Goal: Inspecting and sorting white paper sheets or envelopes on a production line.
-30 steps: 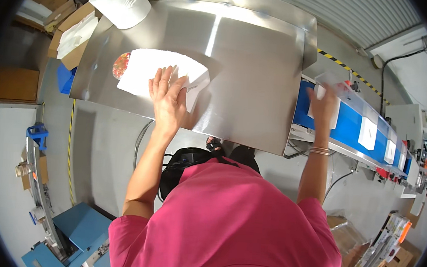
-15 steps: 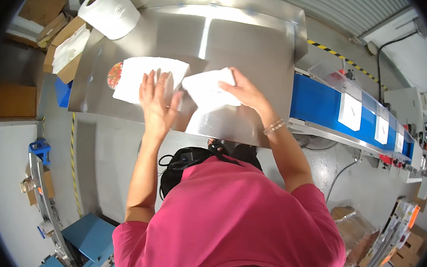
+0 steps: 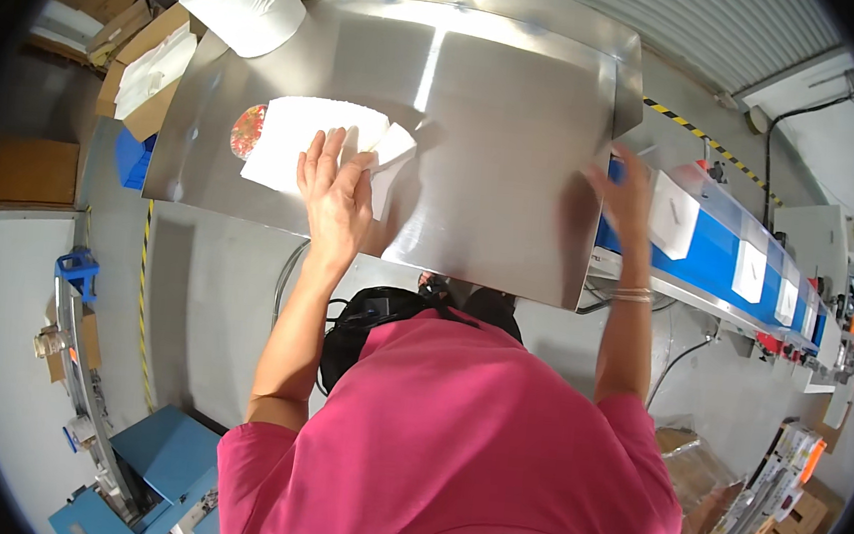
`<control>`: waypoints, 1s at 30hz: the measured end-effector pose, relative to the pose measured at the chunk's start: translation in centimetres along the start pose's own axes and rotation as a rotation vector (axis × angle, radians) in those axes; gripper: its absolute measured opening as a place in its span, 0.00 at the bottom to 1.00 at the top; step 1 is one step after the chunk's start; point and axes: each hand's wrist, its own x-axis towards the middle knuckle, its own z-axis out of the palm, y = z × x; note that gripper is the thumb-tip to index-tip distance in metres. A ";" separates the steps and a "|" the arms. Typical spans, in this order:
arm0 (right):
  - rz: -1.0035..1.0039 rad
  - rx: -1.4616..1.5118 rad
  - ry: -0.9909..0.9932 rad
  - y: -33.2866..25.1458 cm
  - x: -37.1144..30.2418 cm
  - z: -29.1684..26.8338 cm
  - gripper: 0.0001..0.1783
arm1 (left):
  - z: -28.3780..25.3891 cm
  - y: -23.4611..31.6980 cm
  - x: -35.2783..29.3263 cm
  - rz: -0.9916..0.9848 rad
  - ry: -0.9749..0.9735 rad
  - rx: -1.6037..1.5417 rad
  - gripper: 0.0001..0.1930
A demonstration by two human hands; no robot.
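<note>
White sheets (image 3: 292, 138), roll (image 3: 256, 13) beyond, blue conveyor (image 3: 714, 252) right

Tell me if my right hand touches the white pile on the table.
Apart: the head view shows bare metal table between your right hand and the white pile.

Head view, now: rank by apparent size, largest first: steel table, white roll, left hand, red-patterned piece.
1. Steel table
2. White roll
3. Left hand
4. Red-patterned piece, visible part only; white sheeting may cover more of it, so its full size is unsure.
</note>
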 end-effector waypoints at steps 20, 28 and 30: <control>0.532 0.176 -0.071 5.2 -1.3 -0.9 0.29 | -1.3 -1.7 0.9 -0.091 -0.075 -0.024 0.16; -0.061 0.177 -0.114 -2.3 0.3 1.7 0.30 | -0.4 -1.9 0.3 -0.037 0.005 0.007 0.13; -0.367 0.489 -0.322 -7.7 1.0 5.7 0.35 | -0.5 -1.6 0.5 -0.029 -0.026 0.013 0.12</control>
